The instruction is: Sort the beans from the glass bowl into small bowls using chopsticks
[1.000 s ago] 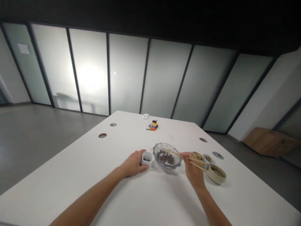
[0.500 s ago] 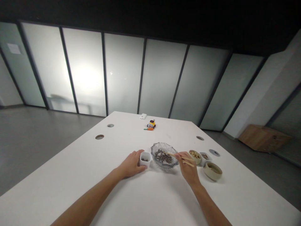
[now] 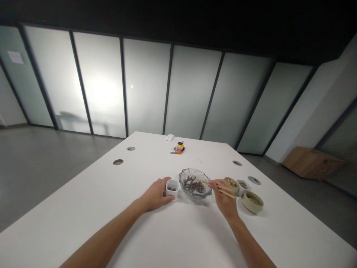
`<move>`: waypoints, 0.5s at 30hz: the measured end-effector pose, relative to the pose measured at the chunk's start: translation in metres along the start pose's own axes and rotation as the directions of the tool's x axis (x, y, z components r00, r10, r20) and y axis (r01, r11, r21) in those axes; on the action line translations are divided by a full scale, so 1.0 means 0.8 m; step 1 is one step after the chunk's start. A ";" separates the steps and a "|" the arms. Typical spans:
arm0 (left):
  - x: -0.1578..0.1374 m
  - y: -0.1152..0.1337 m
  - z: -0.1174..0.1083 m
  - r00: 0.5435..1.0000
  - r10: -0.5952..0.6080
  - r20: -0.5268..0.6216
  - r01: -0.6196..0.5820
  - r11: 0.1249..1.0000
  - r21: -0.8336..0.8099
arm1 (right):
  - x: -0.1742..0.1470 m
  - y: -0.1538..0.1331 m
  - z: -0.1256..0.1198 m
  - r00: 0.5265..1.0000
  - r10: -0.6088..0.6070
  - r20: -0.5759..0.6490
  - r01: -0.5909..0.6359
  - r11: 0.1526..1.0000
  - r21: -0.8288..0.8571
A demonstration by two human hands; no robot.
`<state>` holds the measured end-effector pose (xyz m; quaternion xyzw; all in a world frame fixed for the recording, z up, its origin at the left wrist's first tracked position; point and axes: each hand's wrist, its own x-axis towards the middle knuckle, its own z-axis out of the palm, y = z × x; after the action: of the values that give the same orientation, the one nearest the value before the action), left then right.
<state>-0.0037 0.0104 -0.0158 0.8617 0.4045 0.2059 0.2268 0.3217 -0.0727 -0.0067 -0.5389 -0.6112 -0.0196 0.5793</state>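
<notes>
My left hand is curled around the left side of a small white cup, thumb in front and fingers behind. A few dark round pieces lie at the bottom of the cup. Just to its right stands a clear faceted glass bowl with many dark, bead-like pieces in it. My right hand grips a pair of wooden chopsticks, their tips over the inside of the bowl. Whether the tips pinch a piece is too small to tell.
Right of my right hand are a bowl of pale nut-like pieces, a white square cup with brownish pieces, and a beige bowl. Farther back on the white table sit a toy car, a toy carrot and a white box.
My right hand and the chopsticks have shifted slightly to the right, the tips drawing a little toward the bowl's right side. My left hand and the white cup stay put.
</notes>
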 end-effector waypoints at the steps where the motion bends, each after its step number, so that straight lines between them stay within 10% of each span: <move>1: 0.000 0.000 0.000 1.000 -0.002 0.001 0.002 1.000 0.000 | 0.001 -0.003 0.000 0.999 0.008 -0.035 -0.008 1.000 0.008; 7: -0.001 0.005 -0.001 1.000 -0.008 -0.001 0.008 1.000 -0.002 | -0.006 -0.037 0.014 0.995 0.099 -0.025 -0.088 0.955 0.283; 15: -0.001 0.003 0.001 1.000 -0.008 -0.003 0.008 1.000 0.009 | -0.008 -0.053 0.013 0.999 0.028 -0.035 -0.021 0.981 0.193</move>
<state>-0.0026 0.0079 -0.0151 0.8608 0.4094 0.2042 0.2231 0.2837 -0.0878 0.0109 -0.4872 -0.5927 0.0369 0.6403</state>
